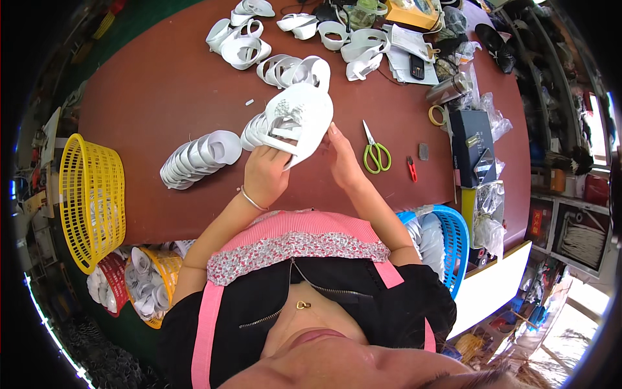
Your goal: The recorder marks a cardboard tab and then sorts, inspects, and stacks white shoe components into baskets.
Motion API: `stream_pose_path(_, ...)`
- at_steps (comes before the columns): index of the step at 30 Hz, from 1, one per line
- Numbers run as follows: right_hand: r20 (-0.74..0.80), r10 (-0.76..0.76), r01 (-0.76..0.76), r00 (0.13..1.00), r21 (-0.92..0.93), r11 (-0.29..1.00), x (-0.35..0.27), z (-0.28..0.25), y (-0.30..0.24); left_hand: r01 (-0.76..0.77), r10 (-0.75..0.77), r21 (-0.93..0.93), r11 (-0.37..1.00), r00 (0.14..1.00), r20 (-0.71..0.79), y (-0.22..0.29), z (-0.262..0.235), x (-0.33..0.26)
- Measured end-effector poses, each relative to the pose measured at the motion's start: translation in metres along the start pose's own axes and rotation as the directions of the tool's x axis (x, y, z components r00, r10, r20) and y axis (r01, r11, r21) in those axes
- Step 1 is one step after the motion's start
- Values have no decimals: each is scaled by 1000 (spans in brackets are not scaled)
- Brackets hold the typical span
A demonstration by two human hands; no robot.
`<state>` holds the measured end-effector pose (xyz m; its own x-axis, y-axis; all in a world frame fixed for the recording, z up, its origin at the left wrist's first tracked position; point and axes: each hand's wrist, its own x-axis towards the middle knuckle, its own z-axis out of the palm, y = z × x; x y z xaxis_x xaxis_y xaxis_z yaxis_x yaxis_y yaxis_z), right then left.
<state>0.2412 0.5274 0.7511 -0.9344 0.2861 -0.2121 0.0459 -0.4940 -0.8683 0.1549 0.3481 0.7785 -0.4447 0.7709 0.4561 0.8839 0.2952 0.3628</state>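
A white curved piece [315, 110] with a cut-out and a strap across it, resembling a shoe upper, is held over the table in front of me. The fingers of my left hand [265, 176] are closed on its lower strap. At its right edge my right hand [343, 159] pinches the rim, its fingers partly hidden behind the piece. Just left of the held piece, a nested row of similar white pieces [254, 131] is partly covered by it. Another nested stack [199, 159] lies on its side farther left.
On the red-brown table [142, 91] lie green-handled scissors [376, 155], red snips [411, 168] and a small grey block [423, 151]. More white pieces [243, 50] sit at the back. A steel flask [449, 89] stands right. A yellow basket [92, 201] and a blue basket [457, 240] flank me.
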Motion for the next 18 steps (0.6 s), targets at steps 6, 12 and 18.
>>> stream_pose_path(6,45,19,-22,999,78,997,-1,-15,12,303,-262,-323,897,951,165,-1,10,-7)
stream_pose_path(12,16,45,-44,999,-74,996,-19,-21,22,627,-183,-779,-16,764,619,-27,24,-7)
stream_pose_path(18,-195,23,-109,981,-445,889,-11,-34,61,845,-605,-499,194,504,617,-50,79,-6)
